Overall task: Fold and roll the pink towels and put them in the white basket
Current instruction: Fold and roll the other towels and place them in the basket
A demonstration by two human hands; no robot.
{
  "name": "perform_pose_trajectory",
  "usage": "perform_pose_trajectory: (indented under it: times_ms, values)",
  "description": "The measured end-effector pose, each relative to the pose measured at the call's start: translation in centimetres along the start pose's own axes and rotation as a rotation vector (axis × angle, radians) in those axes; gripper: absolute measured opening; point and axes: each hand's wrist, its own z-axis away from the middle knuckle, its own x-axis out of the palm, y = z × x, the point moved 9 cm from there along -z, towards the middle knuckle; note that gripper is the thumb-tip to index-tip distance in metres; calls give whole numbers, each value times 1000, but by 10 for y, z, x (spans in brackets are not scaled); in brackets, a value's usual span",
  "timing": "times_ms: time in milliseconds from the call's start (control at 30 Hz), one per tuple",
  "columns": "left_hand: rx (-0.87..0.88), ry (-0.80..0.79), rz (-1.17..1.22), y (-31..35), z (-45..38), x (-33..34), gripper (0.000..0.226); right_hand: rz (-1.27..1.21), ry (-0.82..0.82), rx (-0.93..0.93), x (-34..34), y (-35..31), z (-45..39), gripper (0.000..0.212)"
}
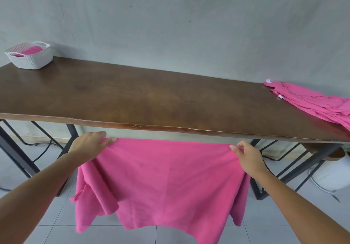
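Observation:
A pink towel [166, 183] hangs spread in the air in front of the table's near edge. My left hand [89, 144] grips its upper left corner and my right hand [248, 156] pinches its upper right corner. The top edge is stretched between both hands, just below the level of the tabletop. The lower part droops toward the floor. A white basket [32, 60] stands at the far left of the table, with pink towel fabric [31, 50] inside it. A pile of pink towels [314, 102] lies at the table's right end.
The long dark wooden table [144, 99] stands against a grey wall, on black metal legs [11, 149]. A white container [331, 171] sits on the tiled floor under the table's right end.

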Motion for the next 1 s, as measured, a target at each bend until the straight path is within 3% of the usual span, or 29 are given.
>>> perform_pose_trajectory:
  times_ms: [167,333,700,1000]
  values:
    - [66,71,-60,14,-20,-17,56,-28,-3,110,1,11,-9,25]
    - [67,129,-155,37,-48,-23,53,-124,167,101,-12,7,-29,21]
    - [-32,151,-172,67,-132,-18,57,-136,317,-11,-12,18,-125,37]
    - [-171,95,29,70,-197,39,61,-10,217,49,46,53,-212,38]
